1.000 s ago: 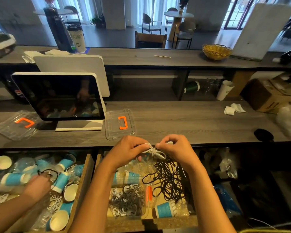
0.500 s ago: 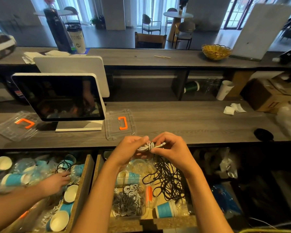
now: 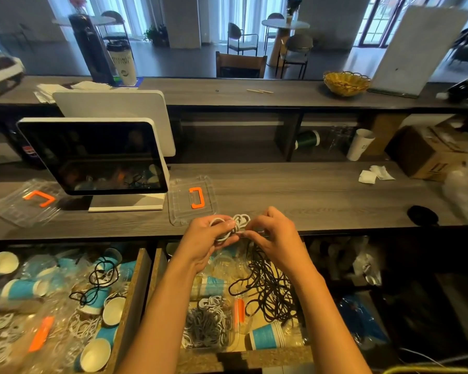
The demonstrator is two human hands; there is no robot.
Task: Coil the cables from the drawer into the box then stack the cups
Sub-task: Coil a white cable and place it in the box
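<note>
matt wood-grain counter (image 3: 308,195), glossy screen (image 3: 92,155)

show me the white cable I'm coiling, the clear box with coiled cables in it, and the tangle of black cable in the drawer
white cable (image 3: 240,220): head view, on the loops between the two hands.
clear box (image 3: 235,344): head view, on its right wall near the front corner.
black cable (image 3: 270,290): head view, on the middle of the tangle.

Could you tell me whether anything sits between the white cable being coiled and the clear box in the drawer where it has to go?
Nothing visible blocks it. Both the left hand and the right hand hold the white cable above the drawer, and the clear box below is lidless, already holding coiled cables.
</note>
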